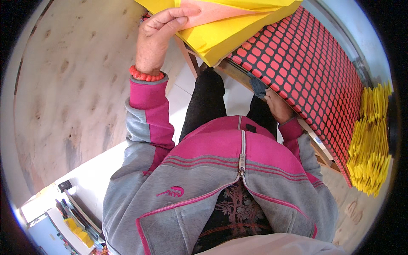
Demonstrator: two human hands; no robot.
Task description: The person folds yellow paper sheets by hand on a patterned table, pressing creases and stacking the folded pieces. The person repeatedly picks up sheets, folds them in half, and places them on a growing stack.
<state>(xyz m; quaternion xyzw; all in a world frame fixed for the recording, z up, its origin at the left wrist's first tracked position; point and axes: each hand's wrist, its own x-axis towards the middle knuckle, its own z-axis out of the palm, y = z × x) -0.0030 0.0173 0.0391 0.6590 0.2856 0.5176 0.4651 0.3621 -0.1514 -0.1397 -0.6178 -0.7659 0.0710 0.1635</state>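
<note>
At the far edge of the view my left hand (163, 27), with a red bead bracelet (146, 76) at its wrist, pinches the edge of a pink sheet (204, 16) between thumb and fingers. The sheet is lifted at that side and lies over a stack of yellow sheets (219, 42) at the corner of the table. Lower and to the right, my right hand (278, 106) is closed beside the table's near edge. From its fingers sticks out a crumpled dark blue-grey piece, apparently cloth (257, 88); the fingertips are partly hidden.
A red-and-black patterned cover (306, 63) lies on the table. Several folded yellow bundles (369, 144) stand at its right end. To the left is a large wooden board (72, 93). A bin or shelf with yellow items (78, 231) is at the lower left.
</note>
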